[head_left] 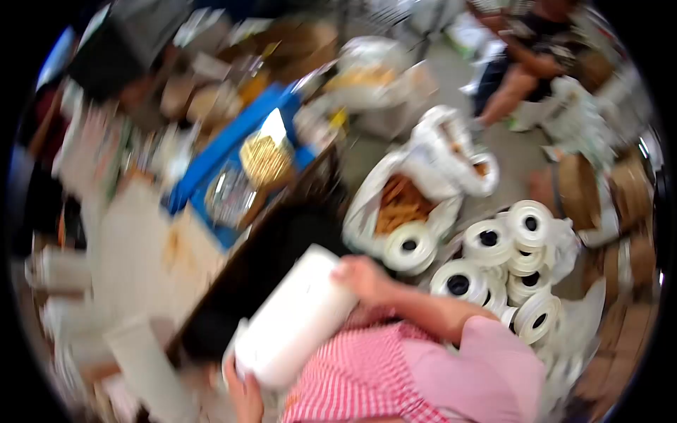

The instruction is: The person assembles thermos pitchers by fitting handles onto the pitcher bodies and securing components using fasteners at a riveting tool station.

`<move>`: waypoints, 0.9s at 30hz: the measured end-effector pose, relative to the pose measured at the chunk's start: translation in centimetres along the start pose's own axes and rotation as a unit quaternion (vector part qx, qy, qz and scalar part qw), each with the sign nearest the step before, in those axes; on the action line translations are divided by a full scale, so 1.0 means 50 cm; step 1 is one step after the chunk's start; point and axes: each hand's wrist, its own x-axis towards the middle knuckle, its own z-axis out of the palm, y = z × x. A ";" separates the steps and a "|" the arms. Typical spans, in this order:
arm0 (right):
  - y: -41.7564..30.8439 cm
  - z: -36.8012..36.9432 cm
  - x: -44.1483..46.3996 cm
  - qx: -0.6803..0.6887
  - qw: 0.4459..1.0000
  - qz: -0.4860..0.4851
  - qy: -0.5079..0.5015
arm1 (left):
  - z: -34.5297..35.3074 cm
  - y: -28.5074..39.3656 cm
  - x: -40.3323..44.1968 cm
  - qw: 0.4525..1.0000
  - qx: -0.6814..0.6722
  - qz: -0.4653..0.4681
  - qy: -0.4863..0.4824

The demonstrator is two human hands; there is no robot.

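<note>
A large white roll [296,317] lies at a slant across the front of my checked apron, held between both hands. My right hand [363,282] grips its upper right end, with the fingers bent over the edge. At the lower left end, my left hand [243,395] supports the roll from below, its fingers partly seen and blurred. A narrow pale strip shows along the roll's left edge. Beyond the roll is a dark open box or bin [282,243].
Several white rolls [486,243] with dark cores are piled at the right. White sacks [402,201] hold orange-brown pieces. A blue tray [204,162] with a gold package stands at the upper left. Cardboard boxes [627,317] line the right side. Another person [522,70] sits at the upper right.
</note>
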 end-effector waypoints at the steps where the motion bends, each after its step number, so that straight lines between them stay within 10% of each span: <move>1: -0.014 0.004 0.005 0.027 0.998 0.056 -0.017 | 0.035 0.049 -0.038 0.987 -0.090 -0.100 0.085; 6: -0.049 -0.028 0.101 -0.052 0.993 0.034 -0.098 | 0.101 0.040 -0.048 0.928 -0.221 -0.173 0.244; 13: -0.248 -0.033 0.388 -0.347 0.846 -0.369 0.164 | -0.006 0.050 0.024 0.939 -0.226 -0.170 0.194; 15: -0.268 -0.025 0.463 -0.531 0.758 -0.353 0.137 | 0.020 0.017 0.004 0.922 -0.262 -0.181 0.219; 17: -0.300 -0.019 0.520 -0.604 0.765 -0.196 0.110 | 0.014 0.040 0.028 0.952 -0.150 -0.146 0.225; 19: -0.274 -0.050 0.563 -0.561 0.760 -0.317 0.089 | 0.004 0.069 0.031 0.949 -0.143 -0.158 0.231; 23: -0.252 -0.038 0.566 -0.454 0.850 -0.251 0.089 | 0.021 0.067 0.029 0.951 0.013 -0.144 0.274; 26: -0.158 -0.041 0.627 -0.689 0.644 -0.309 0.121 | -0.013 0.023 0.030 0.953 0.043 0.017 0.300; 27: -0.207 -0.019 0.597 -0.609 0.722 -0.306 0.120 | -0.021 -0.005 0.058 0.956 -0.012 0.018 0.293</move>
